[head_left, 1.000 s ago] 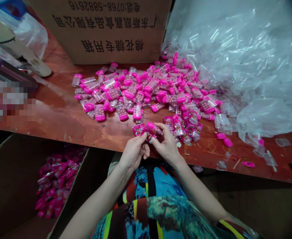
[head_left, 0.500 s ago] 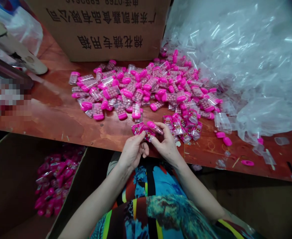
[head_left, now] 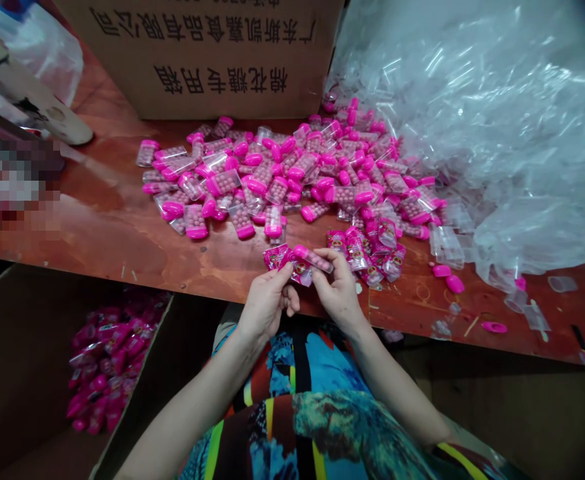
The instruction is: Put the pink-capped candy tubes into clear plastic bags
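Note:
Over the table's front edge, my left hand (head_left: pixel 267 301) is closed on a pink printed candy packet (head_left: pixel 275 256), thumb on top. My right hand (head_left: pixel 339 291) pinches a small clear candy bottle (head_left: pixel 317 259) with a pink cap, filled with pink beads. The bottle lies tilted across the packet's right part, its cap pointing left. Just right of my right hand lies a small pile of pink printed packets (head_left: pixel 356 248). Beyond both hands spreads a heap of similar pink-capped bottles (head_left: pixel 277 190).
A cardboard box (head_left: pixel 222 80) stands behind the heap. Clear plastic bags with empty containers (head_left: pixel 472 120) fill the right side. Loose pink caps (head_left: pixel 455 284) lie at front right. Below left, an open carton (head_left: pixel 17 360) holds pink packed pieces (head_left: pixel 105 367). A pale flask (head_left: pixel 47 110) lies far left.
My right fingers have shifted slightly on the bottle, and more of its bead-filled body shows. The left hand keeps its hold on the packet. The view has tilted a little.

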The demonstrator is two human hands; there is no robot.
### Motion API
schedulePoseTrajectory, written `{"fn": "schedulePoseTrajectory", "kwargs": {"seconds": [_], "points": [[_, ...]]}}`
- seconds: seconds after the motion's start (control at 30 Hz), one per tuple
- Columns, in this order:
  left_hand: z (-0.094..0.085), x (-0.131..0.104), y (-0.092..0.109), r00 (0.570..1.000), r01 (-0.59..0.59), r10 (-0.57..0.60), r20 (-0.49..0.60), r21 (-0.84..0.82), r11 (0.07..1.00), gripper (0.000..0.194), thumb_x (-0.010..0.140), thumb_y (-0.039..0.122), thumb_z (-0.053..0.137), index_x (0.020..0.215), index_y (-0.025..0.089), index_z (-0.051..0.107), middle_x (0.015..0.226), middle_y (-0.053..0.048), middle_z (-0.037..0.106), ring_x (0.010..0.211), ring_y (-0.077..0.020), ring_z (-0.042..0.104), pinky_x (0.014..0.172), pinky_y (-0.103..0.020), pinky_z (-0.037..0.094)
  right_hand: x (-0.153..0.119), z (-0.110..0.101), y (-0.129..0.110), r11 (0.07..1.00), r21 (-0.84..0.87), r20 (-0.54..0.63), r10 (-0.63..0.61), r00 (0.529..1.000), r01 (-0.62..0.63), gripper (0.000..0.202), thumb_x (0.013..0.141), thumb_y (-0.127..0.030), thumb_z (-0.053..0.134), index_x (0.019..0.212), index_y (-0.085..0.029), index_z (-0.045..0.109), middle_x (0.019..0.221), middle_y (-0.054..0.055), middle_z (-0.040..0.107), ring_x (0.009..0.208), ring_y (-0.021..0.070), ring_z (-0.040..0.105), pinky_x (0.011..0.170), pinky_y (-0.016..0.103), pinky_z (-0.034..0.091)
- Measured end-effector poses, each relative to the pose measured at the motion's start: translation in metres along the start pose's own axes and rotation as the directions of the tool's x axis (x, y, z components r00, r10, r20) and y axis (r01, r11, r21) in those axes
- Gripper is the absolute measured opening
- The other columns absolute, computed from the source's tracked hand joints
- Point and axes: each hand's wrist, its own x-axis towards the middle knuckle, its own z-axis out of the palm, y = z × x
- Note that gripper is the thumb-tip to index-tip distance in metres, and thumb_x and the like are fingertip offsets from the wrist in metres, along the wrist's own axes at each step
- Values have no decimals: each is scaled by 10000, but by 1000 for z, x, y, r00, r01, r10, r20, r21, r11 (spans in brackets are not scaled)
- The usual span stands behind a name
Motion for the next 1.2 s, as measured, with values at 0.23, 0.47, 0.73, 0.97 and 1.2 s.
{"fn": "schedulePoseTrajectory", "kwargs": {"seconds": [0.23,0.47,0.73,0.97,1.2], "points": [[-2,-1,3,999,-18,18,-27,10,1000,392,761,500,768,749,142,608,409,4,551,319,-79,439,333,-171,288,-1,2,5,980,140,17,143,990,-144,229,932,-358,591,1121,-236,550,849,-3,628,716,153,602,683,303,507],[-12,4,11,999,45,-46,-8,-123,991,336,801,419,757,716,138,594,488,10,564,333,-70,460,320,-172,304,7,-15,2,821,492,58,299,952,-288,241,861,-381,683,1017,-219,594,806,-20,642,590,111,556,627,290,484],[-12,12,6,998,60,-55,26,-256,965,256,880,355,689,758,149,596,526,20,565,344,-54,452,342,-162,354,-13,2,-9,691,608,84,435,897,-392,233,841,-408,710,971,-225,647,843,-15,658,523,88,505,514,255,426],[-12,11,7,1000,-14,20,21,-238,971,272,867,388,699,786,145,610,525,24,575,347,-57,464,341,-161,345,-27,4,-6,824,432,87,366,927,-366,295,890,-408,674,1123,-227,694,825,-6,676,569,97,535,587,261,464],[-13,4,11,995,-97,99,30,-82,992,399,806,518,736,762,155,577,440,28,539,346,-75,461,351,-161,327,-29,-4,-10,803,440,205,346,916,-402,259,912,-417,644,1081,-226,688,796,-5,684,539,93,525,547,246,436]]}}
